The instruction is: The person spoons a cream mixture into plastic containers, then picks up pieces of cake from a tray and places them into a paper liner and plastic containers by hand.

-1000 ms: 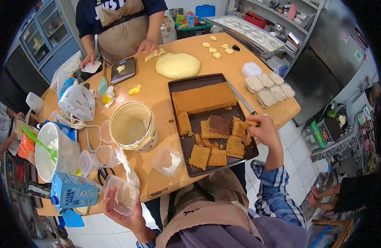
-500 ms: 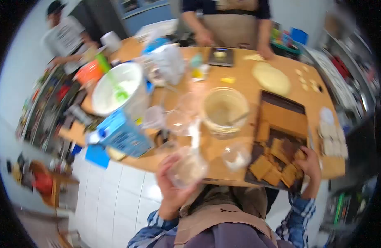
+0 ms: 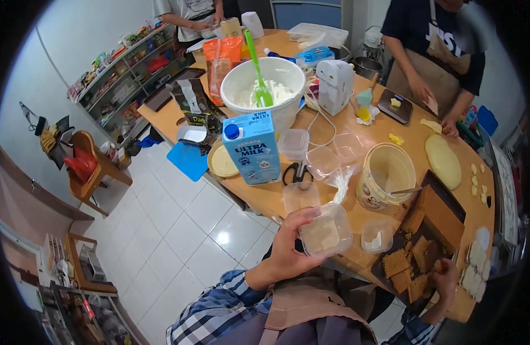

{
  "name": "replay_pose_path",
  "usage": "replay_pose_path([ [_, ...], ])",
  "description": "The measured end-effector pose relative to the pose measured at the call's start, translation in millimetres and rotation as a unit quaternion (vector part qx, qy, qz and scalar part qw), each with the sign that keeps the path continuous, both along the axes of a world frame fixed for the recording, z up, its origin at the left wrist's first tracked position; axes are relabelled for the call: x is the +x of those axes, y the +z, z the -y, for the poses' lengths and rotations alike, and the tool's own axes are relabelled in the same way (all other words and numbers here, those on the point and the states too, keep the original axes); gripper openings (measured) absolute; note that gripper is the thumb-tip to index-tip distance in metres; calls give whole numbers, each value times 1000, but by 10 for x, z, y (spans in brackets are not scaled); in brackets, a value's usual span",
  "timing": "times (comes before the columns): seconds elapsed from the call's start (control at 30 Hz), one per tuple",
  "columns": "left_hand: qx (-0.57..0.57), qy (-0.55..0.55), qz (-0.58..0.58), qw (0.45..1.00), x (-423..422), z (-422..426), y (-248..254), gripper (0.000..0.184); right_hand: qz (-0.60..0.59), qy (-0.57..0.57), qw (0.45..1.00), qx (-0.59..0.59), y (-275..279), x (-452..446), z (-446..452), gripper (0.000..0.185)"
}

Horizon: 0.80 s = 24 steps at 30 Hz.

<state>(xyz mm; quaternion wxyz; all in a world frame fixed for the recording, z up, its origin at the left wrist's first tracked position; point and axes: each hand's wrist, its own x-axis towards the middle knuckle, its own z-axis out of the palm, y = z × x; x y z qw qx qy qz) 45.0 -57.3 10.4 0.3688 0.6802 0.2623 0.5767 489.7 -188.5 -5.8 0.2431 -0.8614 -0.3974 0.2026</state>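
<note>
My left hand (image 3: 288, 244) grips a clear square plastic container (image 3: 328, 233), tilted above the table's front edge. At the lower right, my right hand (image 3: 446, 282) is closed at the edge of a dark baking tray (image 3: 383, 270), its fingertips on a piece of brown cake (image 3: 435, 268) that they partly hide. Several cut cake pieces (image 3: 397, 262) lie loose in the tray beside that hand. Behind them sits a larger uncut cake block (image 3: 441, 215). A small clear cup (image 3: 377, 237) with something white inside stands left of the tray.
A blue milk carton (image 3: 253, 152), a white bucket of cream (image 3: 233, 95) with a green spatula, and a cream-coloured tub (image 3: 374, 190) stand on the table. Scissors (image 3: 297, 174) and clear containers (image 3: 322, 163) lie between. Another person (image 3: 431, 63) works by a scale (image 3: 395, 105) and dough (image 3: 443, 162).
The head view has swung left, so the table now sits further right. My left hand still holds the container; my right hand remains at the cake tray.
</note>
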Motion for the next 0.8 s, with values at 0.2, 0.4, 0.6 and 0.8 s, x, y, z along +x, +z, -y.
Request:
replay_pose_path([
  [0.2,5,-4,-41,999,-15,24,-10,78,68,13,995,67,-148,137,84,46],
  [0.4,4,-76,-73,994,116,85,-60,77,-26,-46,963,266,555,-863,178,30],
  [0.6,-43,-167,-110,979,307,168,-229,78,-232,141,932,240,685,-2036,-94,19],
  [0.8,-26,-145,-164,975,294,172,-284,75,-333,116,919,178,317,-2306,-393,18],
])
